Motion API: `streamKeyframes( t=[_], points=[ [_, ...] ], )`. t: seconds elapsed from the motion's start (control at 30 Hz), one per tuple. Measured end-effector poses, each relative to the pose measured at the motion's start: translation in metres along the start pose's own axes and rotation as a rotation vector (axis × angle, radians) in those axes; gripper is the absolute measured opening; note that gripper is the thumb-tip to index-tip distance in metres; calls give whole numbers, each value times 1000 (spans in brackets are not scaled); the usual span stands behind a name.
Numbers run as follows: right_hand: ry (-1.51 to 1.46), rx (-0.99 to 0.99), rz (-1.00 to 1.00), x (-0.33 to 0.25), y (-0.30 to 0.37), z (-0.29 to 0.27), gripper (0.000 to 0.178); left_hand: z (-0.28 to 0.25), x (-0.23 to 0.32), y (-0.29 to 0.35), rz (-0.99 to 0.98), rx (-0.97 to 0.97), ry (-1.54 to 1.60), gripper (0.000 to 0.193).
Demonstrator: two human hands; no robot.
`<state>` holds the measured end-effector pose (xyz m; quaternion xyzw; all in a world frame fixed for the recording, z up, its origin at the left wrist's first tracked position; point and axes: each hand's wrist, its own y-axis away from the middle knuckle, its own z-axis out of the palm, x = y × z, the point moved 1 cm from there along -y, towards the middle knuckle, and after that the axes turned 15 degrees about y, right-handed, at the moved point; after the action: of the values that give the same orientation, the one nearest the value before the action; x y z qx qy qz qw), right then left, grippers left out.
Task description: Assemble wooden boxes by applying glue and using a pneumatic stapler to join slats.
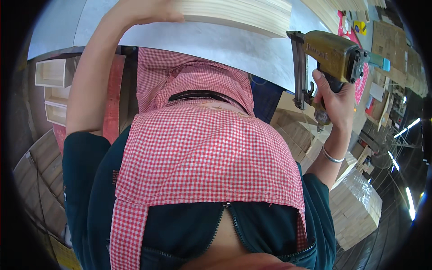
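At the top edge, my left hand (141,12) grips the left end of a pale wooden piece (238,17), its thumb along the near side. The other fingers are cut off by the picture's edge. The wood lies on a light grey-blue worktable (211,44). In my right hand (337,100) is a pneumatic nail gun (330,53) with a gold-brown body, my fingers wrapped round its black handle. Its nose and magazine are beside the right end of the wood, over the table's near right part.
More pale wooden strips (346,4) lie at the far right, near a yellow tape measure (360,28). Wooden boxes (53,73) are stacked at the left below the table. Stacked wooden blocks (357,211) stand on my right, and cardboard (391,49) lies beyond.
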<state>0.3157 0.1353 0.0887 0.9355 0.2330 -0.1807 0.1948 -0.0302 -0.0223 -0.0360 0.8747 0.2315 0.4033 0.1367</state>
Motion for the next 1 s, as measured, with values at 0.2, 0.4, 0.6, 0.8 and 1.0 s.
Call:
streamKeyframes(
  t=[0.2, 0.4, 0.6, 0.8, 1.0],
  points=[
    [-13, -99, -60, -7, -2, 5, 26, 38, 36, 11, 292, 90, 112, 47],
    [18, -96, -69, -3, -3, 9, 26, 53, 50, 8, 334, 212, 115, 49],
    [-6, -106, -63, -4, -6, 10, 28, 54, 53, 6, 342, 195, 134, 48],
    [29, -156, -49, -17, -10, 9, 30, 52, 50, 8, 332, 188, 160, 45],
    [191, -223, -59, -27, -16, 4, 29, 55, 45, 11, 288, 186, 178, 43]
  ],
)
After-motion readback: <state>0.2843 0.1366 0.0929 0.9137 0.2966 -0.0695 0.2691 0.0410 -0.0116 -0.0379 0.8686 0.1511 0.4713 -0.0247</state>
